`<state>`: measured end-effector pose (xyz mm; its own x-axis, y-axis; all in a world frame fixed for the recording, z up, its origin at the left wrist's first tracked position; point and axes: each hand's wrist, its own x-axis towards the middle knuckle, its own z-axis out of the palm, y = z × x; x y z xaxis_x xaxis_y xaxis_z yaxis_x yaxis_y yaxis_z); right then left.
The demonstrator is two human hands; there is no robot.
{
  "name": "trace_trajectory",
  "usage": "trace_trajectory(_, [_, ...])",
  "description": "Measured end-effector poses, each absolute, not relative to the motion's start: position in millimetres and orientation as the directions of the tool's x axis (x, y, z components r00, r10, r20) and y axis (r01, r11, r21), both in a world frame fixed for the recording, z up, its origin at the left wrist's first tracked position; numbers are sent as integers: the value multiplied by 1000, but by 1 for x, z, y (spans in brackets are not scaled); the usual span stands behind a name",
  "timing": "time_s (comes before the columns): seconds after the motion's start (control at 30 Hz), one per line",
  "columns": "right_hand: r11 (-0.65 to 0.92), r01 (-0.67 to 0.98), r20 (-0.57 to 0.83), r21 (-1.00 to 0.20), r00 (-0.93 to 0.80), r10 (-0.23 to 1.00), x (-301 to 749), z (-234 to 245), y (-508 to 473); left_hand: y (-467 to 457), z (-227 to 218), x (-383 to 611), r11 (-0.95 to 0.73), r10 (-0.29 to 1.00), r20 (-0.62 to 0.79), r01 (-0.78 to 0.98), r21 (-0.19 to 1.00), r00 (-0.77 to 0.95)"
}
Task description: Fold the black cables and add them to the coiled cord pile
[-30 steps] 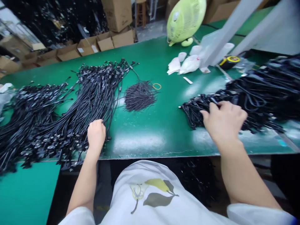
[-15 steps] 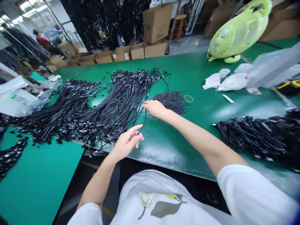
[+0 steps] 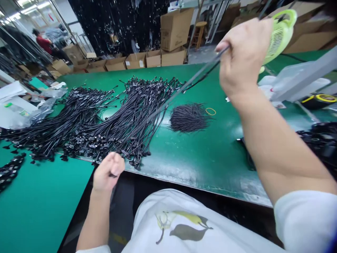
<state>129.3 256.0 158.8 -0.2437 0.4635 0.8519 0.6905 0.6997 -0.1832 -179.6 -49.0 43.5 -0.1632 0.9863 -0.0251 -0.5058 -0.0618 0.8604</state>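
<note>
Clear plastic bags (image 3: pixel 39 105) lie at the far left of the green worktop (image 3: pixel 210 172), whose smooth surface is scuffed with pale wear marks. Beside them spreads a wide fan of black cables (image 3: pixel 105 130), thin rubbery cords with small moulded plugs, many of the plugs gathered near the front edge. The left hand (image 3: pixel 108 172) sits low at that edge, just beside the plugs, with its fingers (image 3: pixel 116 163) curled in and pressed together; a small dark piece shows at them, too small to tell what it is. Farther right lies a dense tuft of fine black wire ends (image 3: pixel 188 117), with an orange-yellow rubber band (image 3: pixel 210 111) just beside it. The right arm (image 3: pixel 286 147) is raised high, and the right hand (image 3: pixel 243 56) pinches a single black cable (image 3: pixel 195 79) in its fingers, the cord running straight and diagonally down toward the fan of cables. Behind that hand stands a lime-green plastic fan (image 3: pixel 280 35), and a heap of black cables (image 3: pixel 319 144) lies at the far right, partly behind the forearm.
</note>
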Motion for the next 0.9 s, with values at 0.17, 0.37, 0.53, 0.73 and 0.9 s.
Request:
trace_trajectory(0.17, [485, 874, 419, -22, -432, 798, 147, 120, 209, -39, 46, -178, -173, 909, 2, -373, 911, -418])
trace_trajectory(0.37, [849, 506, 80, -151, -850, 520, 132, 59, 85, -7, 25, -92, -156, 986, 167, 327, 932, -6])
trace_trajectory(0.53, [753, 621, 189, -219, -730, 657, 165, 65, 102, 2, 18, -63, 219, 913, -163, -110, 970, 375])
trace_trajectory(0.73, [526, 602, 178, -600, -541, 822, 224, 25, 133, 9, 41, -110, 252, 967, -223, -634, 731, 127])
trace_trajectory(0.9, [438, 618, 264, -653, -357, 896, 236, 10, 119, 8, 48, -123, 182, 962, -267, -604, 776, -52])
